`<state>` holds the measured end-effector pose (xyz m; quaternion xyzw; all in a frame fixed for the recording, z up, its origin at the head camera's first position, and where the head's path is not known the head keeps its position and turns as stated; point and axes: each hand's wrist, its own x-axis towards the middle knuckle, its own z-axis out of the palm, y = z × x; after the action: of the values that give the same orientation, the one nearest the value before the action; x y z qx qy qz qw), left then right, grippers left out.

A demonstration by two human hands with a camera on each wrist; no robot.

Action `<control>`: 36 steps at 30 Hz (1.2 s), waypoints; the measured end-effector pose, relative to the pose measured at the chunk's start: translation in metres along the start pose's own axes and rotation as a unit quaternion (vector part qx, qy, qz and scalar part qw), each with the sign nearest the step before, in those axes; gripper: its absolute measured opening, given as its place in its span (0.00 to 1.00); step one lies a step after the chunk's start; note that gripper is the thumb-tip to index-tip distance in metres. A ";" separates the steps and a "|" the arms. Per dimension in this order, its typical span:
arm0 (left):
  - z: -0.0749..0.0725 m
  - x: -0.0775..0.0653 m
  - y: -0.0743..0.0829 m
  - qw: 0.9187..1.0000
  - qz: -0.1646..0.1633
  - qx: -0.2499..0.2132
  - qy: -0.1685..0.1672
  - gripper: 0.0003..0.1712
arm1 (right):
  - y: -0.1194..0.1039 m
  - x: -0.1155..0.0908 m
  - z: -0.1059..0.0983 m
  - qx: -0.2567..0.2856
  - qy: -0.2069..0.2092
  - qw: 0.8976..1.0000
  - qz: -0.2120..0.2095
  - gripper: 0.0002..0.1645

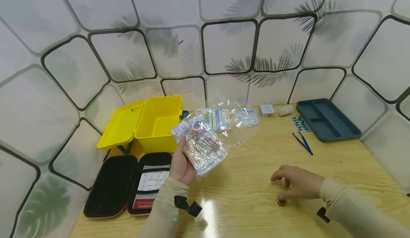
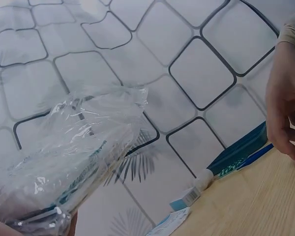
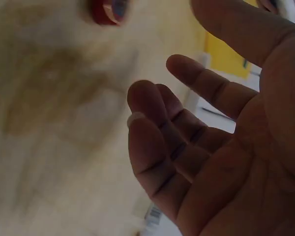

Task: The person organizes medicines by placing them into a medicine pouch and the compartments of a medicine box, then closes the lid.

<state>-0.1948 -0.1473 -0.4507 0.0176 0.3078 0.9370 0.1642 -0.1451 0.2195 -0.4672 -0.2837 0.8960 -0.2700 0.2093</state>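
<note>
My left hand grips a clear plastic bag, thumb over its near side. Packed in the bag are cotton swabs, scissors with round handles and a white printed packet. The left wrist view has the crinkled bag filling its lower left. My right hand hovers low over the table, fingers loosely bent and holding nothing. Beside its thumb lies a small round red tin. In the right wrist view, the tin sits apart from the fingertips.
An open yellow box stands at back left, with an open black case before it. Along the back lie flat packets, a small box and a whitish roll. Blue tweezers, a blister pack and a dark tray lie right.
</note>
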 end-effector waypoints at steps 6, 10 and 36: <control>0.001 0.001 0.000 1.000 -0.003 0.006 0.004 0.34 | 0.001 0.008 0.023 -0.038 -0.003 0.998 -0.042 0.19; 0.002 0.000 0.000 1.000 0.000 0.007 0.005 0.33 | 0.003 0.009 0.026 -0.055 0.012 0.997 -0.051 0.10; 0.007 -0.003 -0.001 0.998 -0.023 0.040 -0.033 0.32 | 0.002 0.000 0.037 -0.020 0.040 0.999 -0.020 0.14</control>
<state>-0.1905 -0.1437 -0.4456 0.0474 0.3394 0.9190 0.1950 -0.1264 0.2080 -0.4967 -0.2947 0.9031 -0.2672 0.1616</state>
